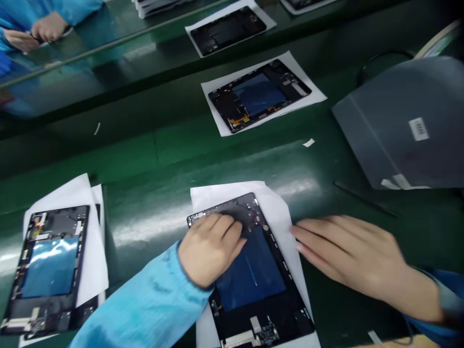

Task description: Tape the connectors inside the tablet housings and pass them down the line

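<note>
An opened tablet housing [250, 285] lies on a sheet of white paper [277, 208], with a dark blue panel in its middle and small circuit parts at its near end. My left hand [210, 249] rests flat on the dark far end of the housing, with the fingers spread a little and nothing gripped. My right hand [348, 256] is blurred, just right of the housing, and its fingertips reach the paper's right edge. It holds nothing that I can see. My left sleeve is light blue.
A second opened tablet [47, 270] lies on paper at my left. Two more dark tablet housings [259, 94] [228, 29] lie on paper across the green bench [155, 193]. A grey folder [402, 125] sits at right. A co-worker's hands [47, 29] in blue sleeves show top left.
</note>
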`<state>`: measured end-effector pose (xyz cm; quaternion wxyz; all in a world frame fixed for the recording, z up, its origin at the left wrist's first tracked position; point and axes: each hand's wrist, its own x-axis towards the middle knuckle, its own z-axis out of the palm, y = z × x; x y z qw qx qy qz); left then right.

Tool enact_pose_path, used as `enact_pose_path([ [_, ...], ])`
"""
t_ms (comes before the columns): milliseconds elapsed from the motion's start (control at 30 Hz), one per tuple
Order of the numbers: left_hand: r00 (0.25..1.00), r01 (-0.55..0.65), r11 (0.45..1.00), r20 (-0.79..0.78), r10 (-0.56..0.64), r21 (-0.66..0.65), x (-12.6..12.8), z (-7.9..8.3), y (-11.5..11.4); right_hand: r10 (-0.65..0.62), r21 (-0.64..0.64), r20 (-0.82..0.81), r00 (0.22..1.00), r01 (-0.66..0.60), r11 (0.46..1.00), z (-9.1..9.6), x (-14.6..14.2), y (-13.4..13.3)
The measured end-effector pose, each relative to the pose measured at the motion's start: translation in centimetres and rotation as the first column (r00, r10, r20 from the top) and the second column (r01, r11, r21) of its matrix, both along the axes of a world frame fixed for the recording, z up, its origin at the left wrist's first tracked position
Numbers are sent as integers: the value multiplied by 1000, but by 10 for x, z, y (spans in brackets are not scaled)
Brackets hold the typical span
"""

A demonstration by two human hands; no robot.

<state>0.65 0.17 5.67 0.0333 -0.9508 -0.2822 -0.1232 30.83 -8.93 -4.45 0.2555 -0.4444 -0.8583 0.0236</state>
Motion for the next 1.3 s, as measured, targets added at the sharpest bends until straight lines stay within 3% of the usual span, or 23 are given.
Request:
enact_pose_path([
  [100, 997, -35, 998, -67, 32, -42, 25, -14, 10, 91, 113, 108, 990, -103, 988, 17, -58, 39],
  [167, 994, -75, 994, -90, 67, -82, 32, -25, 13, 85, 164, 96, 992, -100, 981, 23, -72, 54],
  [267, 990, -116, 985, -94, 105, -128, 33, -34, 12, 84, 148, 72, 994, -94, 985, 25, -72, 59],
  [600, 967, -151, 985, -217, 130, -84, 23, -35, 8, 96, 21, 28, 995, -96, 995, 20, -71, 54],
  [733, 979, -205, 943, -70, 193, -260, 19, -28, 15, 117, -24, 12, 993, -117, 993, 20, -71, 55],
  [833, 980, -153, 927, 71, 188, -342, 22, -27, 14, 123, -21, 21, 992, -123, 992, 19, -71, 55],
  [1067, 995, -57, 982, 68, 70, -182, 22, -51, 6, 129, 16, 9, 992, -129, 992, 19, -70, 55],
  [1300, 995, -37, 993, 85, 47, -112, 20, -51, 7, 98, -11, -17, 995, -98, 995, 15, -69, 61],
])
